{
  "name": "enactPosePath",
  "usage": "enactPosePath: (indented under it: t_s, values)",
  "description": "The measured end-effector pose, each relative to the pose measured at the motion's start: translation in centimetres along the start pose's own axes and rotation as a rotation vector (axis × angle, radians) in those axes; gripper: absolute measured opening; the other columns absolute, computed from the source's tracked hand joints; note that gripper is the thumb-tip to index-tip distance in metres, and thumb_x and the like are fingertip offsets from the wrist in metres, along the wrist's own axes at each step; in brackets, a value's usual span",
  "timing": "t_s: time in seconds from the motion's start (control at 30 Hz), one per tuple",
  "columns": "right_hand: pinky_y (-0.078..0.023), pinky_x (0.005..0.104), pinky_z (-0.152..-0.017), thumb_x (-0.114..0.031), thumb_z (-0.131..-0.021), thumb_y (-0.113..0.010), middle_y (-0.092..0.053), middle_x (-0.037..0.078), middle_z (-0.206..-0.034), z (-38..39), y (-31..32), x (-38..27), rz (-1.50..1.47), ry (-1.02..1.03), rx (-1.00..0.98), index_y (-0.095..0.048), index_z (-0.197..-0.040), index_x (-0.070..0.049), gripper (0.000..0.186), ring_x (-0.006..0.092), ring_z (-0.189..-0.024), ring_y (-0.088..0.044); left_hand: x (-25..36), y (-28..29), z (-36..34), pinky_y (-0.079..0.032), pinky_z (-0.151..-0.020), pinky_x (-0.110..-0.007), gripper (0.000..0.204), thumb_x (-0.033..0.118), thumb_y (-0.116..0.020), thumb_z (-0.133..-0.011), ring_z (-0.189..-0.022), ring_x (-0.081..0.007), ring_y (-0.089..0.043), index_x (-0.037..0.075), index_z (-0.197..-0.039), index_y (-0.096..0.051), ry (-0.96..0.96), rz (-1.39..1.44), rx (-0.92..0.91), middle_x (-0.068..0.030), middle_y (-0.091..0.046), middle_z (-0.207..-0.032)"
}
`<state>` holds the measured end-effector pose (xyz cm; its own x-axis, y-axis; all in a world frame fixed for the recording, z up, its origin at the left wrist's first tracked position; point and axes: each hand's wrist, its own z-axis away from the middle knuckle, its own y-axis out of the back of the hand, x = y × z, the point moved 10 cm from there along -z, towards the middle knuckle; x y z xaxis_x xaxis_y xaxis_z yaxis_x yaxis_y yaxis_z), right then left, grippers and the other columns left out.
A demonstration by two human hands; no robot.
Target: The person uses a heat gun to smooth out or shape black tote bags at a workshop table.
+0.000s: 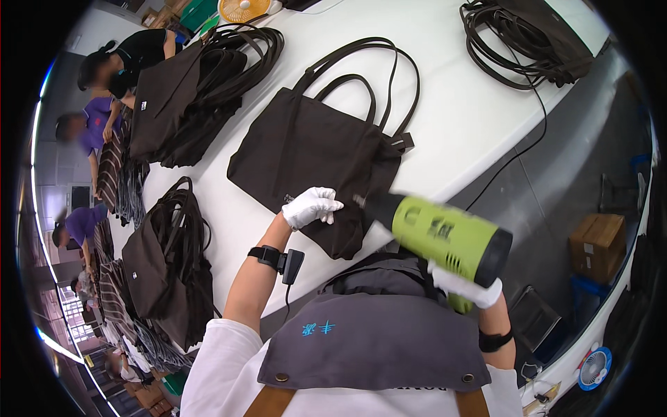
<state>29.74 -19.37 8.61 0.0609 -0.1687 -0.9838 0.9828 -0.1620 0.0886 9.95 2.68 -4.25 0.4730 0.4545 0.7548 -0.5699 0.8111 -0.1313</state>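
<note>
A dark brown tote bag (pixel 309 142) lies on the white table before me, its long straps looped toward the far side. My left hand (pixel 313 207), in a white glove, is closed with curled fingers over the near part of the bag. What its fingertips pinch, if anything, is hidden. A green heat gun (pixel 445 236) with black ends is gripped in my gloved right hand (pixel 469 285). Its dark nozzle points left at the bag's near right part, close to my left fingers. The nozzle tip is blurred.
Piled brown bags (pixel 184 104) lie at the far left, with another pile (pixel 170 260) nearer. More bags with coiled straps (pixel 528 42) rest at the far right. A black cord (pixel 531 142) drops off the table's right edge. Several people work along the left.
</note>
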Motion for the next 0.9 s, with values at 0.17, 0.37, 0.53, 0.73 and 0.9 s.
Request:
enactPosePath:
  t_s: [0.17, 0.37, 0.53, 0.73, 0.9]
  values:
    - [-0.046, 0.022, -0.056, -0.002, -0.077, -0.063, -0.061, 0.002, -0.081, -3.1, 0.5, 1.9, -0.546, -0.242, 0.2, -0.062, -0.092, -0.004, 0.015, 0.008, -0.064, -0.057, -0.4, 0.0, -0.5, -0.047, -0.048, -0.023, 0.034, 0.006, -0.067, -0.082, -0.044, -0.0127, -0.055, 0.011, -0.06, -0.042, 0.014, -0.02, -0.01, -0.0003, -0.048, -0.051]
    - [-0.052, 0.0276, -0.067, -0.002, -0.077, -0.069, -0.066, 0.006, -0.09, 1.2, 1.3, 1.0, -0.263, -0.073, 0.072, -0.063, -0.1, 0.0, 0.024, 0.0144, -0.076, -0.063, -0.9, 0.0, -0.2, -0.051, -0.053, -0.025, 0.029, 0.003, -0.067, -0.081, -0.046, -0.0133, -0.056, 0.009, -0.063, -0.045, 0.024, 0.157, -0.069, -0.002, -0.052, -0.055]
    - [-0.05, 0.0259, -0.063, -0.001, -0.077, -0.068, -0.065, 0.004, -0.084, 1.7, 1.3, 3.3, -0.3, -0.292, 0.134, -0.064, -0.094, -0.001, 0.018, 0.0127, -0.07, -0.061, -0.9, -0.2, -0.6, -0.053, -0.055, -0.027, 0.027, 0.003, -0.067, -0.08, -0.047, -0.0134, -0.056, 0.009, -0.064, -0.046, 0.038, 0.176, -0.093, -0.0022, -0.052, -0.056]
    - [-0.049, 0.0236, -0.057, 0.002, -0.075, -0.064, -0.062, 0.004, -0.082, 1.1, 3.2, 3.8, -0.335, -0.353, 0.217, -0.059, -0.1, -0.002, 0.026, 0.0113, -0.064, -0.059, -1.4, 0.3, -0.5, -0.046, -0.052, -0.024, 0.027, 0.005, -0.067, -0.081, -0.054, -0.0165, -0.062, 0.01, -0.065, -0.046, 0.01, 0.192, -0.129, -0.0034, -0.057, -0.061]
    - [-0.05, 0.0245, -0.057, 0.003, -0.073, -0.064, -0.062, 0.004, -0.083, 2.2, 2.3, 2.5, -0.292, -0.251, 0.182, -0.059, -0.102, -0.002, 0.03, 0.0111, -0.065, -0.059, -1.2, 0.1, -0.7, -0.047, -0.053, -0.024, 0.026, 0.005, -0.067, -0.081, -0.053, -0.0164, -0.062, 0.009, -0.066, -0.046, 0.012, 0.165, -0.134, -0.004, -0.059, -0.062]
